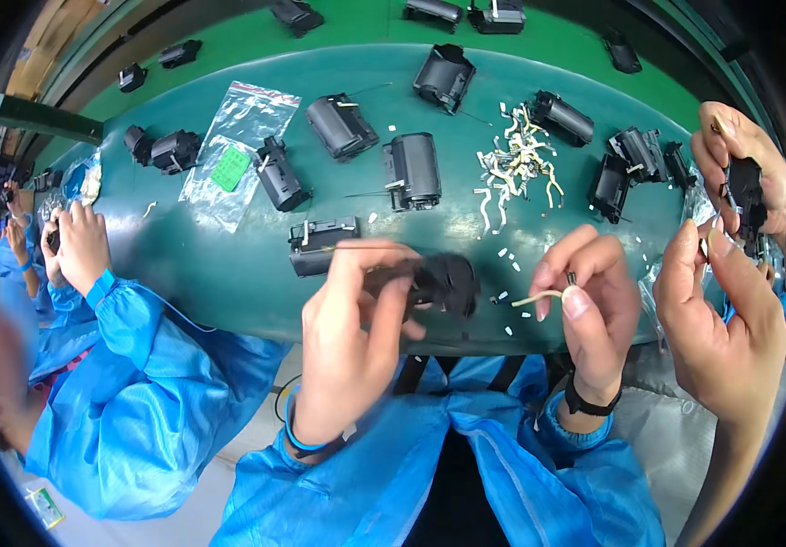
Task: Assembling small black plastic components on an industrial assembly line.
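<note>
Holding the black plastic housing (pixel 443 283) steady over the near edge of the green conveyor belt (pixel 229 264) is, in my judgement, the point that governs this step: the left hand (pixel 352 342) should keep the part square and still while the right hand (pixel 589 314) brings the small pale strip (pixel 539 297) toward it, end first and without bending it. The left fingers (pixel 384 301) are closed around the housing from its left side, thumb and forefingers clamped on it; the part is slightly blurred, so its exact orientation cannot be told. The right thumb and forefinger are pinched together on one end of the strip, the other fingers curled loosely; the free end points left toward the housing but stands apart from it. A similar black housing (pixel 320 244) lies on the belt just beyond the left hand. A heap of pale strips (pixel 516 159) lies further out, with small white scraps scattered between it and the hands. More black housings are spread across the belt, and a clear plastic bag (pixel 229 155) with a green piece lies at far left. Co-workers in blue sleeves work on either side, the one at right holding a black part (pixel 747 196).
</note>
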Motion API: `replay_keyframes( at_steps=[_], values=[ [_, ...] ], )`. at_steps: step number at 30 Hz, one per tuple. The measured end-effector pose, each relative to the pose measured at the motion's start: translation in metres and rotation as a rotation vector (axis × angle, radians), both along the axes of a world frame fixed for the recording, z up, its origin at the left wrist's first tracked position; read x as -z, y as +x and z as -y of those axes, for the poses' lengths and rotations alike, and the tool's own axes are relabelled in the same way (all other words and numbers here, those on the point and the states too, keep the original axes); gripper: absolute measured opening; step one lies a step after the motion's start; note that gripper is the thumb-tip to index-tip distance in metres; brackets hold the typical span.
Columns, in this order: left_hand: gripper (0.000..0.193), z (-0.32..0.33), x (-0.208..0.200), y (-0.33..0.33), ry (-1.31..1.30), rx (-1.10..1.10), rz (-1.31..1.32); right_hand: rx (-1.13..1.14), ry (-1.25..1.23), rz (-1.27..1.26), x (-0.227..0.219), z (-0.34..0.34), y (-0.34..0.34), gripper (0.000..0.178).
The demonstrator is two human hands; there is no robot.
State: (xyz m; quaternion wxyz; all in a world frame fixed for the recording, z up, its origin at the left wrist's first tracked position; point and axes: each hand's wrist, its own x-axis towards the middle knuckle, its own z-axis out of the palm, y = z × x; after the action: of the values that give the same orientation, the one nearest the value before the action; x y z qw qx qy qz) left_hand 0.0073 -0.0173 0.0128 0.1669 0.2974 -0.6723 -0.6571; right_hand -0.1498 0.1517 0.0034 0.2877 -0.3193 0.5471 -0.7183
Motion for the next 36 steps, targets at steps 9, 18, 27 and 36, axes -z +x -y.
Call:
replay_keyframes(
  at_steps=[9,18,27,36],
  values=[
    [0.033,0.018,-0.004,-0.005,-0.612,0.156,0.001,-0.204,-0.164,-0.228,0.008,0.026,0.012,0.013],
    [0.058,0.011,-0.009,0.001,-0.228,0.078,0.008,-0.170,-0.107,-0.280,0.012,0.028,0.016,0.014],
    [0.019,-0.015,0.020,-0.016,0.353,-0.057,-0.365,-0.124,-0.297,0.154,0.009,0.040,0.035,0.010],
    [0.024,-0.011,0.009,-0.023,0.212,-0.315,-0.240,0.052,-0.084,-0.214,-0.024,0.011,0.007,0.018]
  ],
)
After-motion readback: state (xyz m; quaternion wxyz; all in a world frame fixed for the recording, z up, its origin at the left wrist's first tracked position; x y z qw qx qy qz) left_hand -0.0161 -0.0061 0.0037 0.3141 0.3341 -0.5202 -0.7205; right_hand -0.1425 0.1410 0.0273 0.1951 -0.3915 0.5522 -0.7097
